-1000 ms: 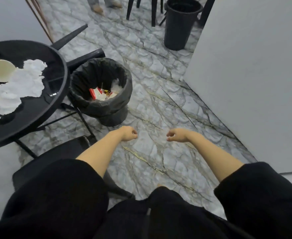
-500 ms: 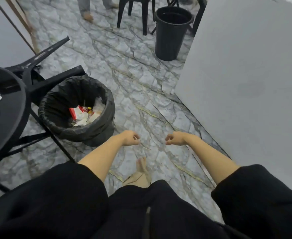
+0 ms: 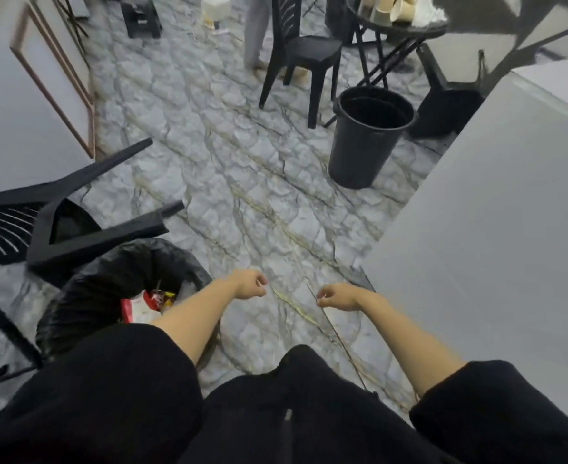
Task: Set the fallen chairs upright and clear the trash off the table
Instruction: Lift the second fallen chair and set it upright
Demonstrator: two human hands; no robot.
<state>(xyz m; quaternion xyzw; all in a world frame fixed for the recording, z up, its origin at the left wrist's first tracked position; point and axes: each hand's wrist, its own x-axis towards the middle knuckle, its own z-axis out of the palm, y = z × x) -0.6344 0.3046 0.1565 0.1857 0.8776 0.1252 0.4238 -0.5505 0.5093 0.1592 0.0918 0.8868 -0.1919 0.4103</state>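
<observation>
Grey marble floor [image 3: 242, 182], white wall on your right. Your left hand [image 3: 250, 284] and right hand [image 3: 338, 297] hang loosely curled, holding nothing. Fallen chair [image 3: 58, 219] lies on its side at left, touching the lined bin [image 3: 122, 289] with trash [image 3: 148, 304]. Far table [image 3: 406, 26] holds paper cups [image 3: 393, 8]; an upright chair [image 3: 304, 51] beside it.

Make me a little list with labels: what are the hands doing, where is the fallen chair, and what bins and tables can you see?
left hand: loosely curled, holding nothing
right hand: loosely curled, holding nothing
fallen chair: on its side at left, legs pointing right
lined bin: beside the fallen chair, wrappers inside
far bin: upright, no liner, looks empty
upright chair: standing at the back
far table: paper cups and crumpled paper on it
second fallen chair: tipped over, behind the far bin
</observation>
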